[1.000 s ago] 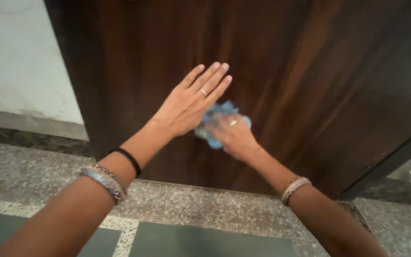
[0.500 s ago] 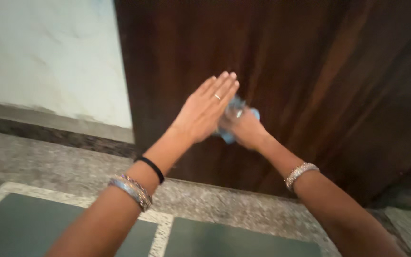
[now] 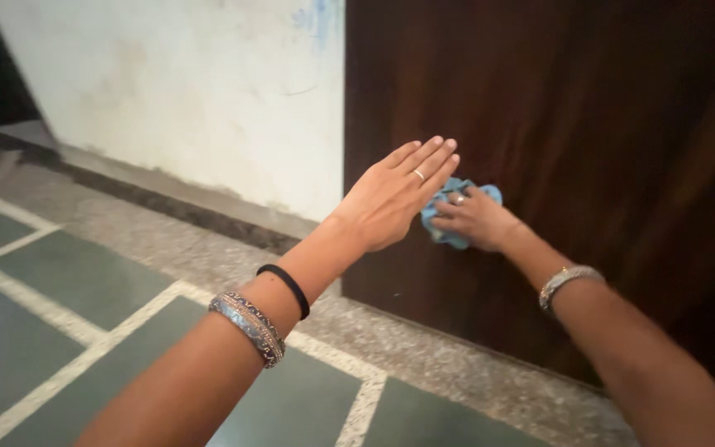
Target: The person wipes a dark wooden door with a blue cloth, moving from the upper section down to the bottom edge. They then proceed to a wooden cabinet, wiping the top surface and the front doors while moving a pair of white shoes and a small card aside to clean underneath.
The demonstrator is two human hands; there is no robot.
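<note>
The right hand (image 3: pixel 477 219) presses a blue cloth (image 3: pixel 457 217) flat on the dark wooden door (image 3: pixel 589 124), fingers curled over it — low down and near the door's left edge. The left hand (image 3: pixel 395 197) is open and flat, holding nothing, just beside the cloth. Left of the edge is a white wall (image 3: pixel 192 91); below — wide tiled floor (image 3: pixel 59 290).

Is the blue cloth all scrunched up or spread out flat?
Scrunched up. The blue cloth is bunched under the right hand, pressed against the dark wooden door, with only crumpled edges showing.
</note>
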